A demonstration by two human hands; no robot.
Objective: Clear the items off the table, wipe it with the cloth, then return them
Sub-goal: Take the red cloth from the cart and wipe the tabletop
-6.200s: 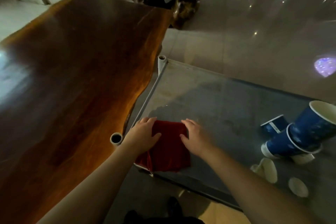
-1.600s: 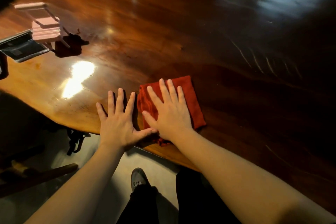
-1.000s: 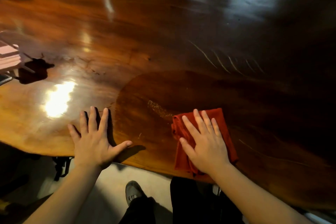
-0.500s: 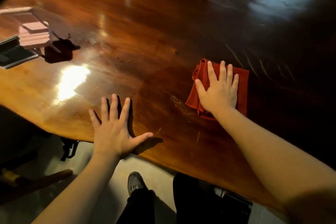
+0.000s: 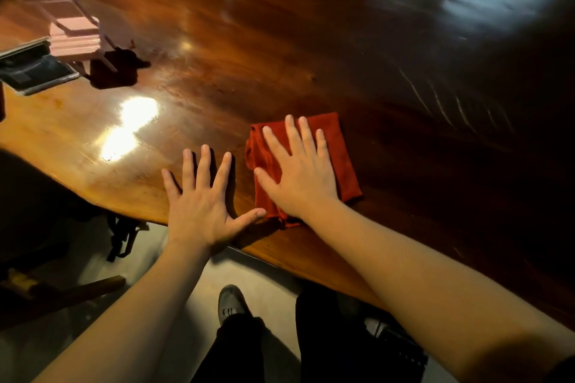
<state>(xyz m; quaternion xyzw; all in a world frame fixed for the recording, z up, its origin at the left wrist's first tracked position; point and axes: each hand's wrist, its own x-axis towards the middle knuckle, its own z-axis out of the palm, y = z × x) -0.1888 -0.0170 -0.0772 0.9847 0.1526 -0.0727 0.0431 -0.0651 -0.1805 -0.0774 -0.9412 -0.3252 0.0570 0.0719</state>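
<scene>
Glossy wooden desk (image 5: 280, 40) below me, my right hand (image 5: 300, 179) spread flat on the folded red cloth (image 5: 340, 149) near the front edge, left hand (image 5: 202, 205) open, bracing beside it; soft, limp fabric, so I'd press mid-fold.

I see my right hand (image 5: 300, 177) pressed flat, fingers spread, on the folded red cloth (image 5: 340, 152) near the near edge of the glossy wooden desk (image 5: 280, 50). My left hand (image 5: 202, 202) lies flat on bare wood just left of it — thumb tip touching the cloth's edge. Far left, a small pink stand (image 5: 73, 29) sits beside a dark phone-like device (image 5: 34, 70) — blurred.
</scene>
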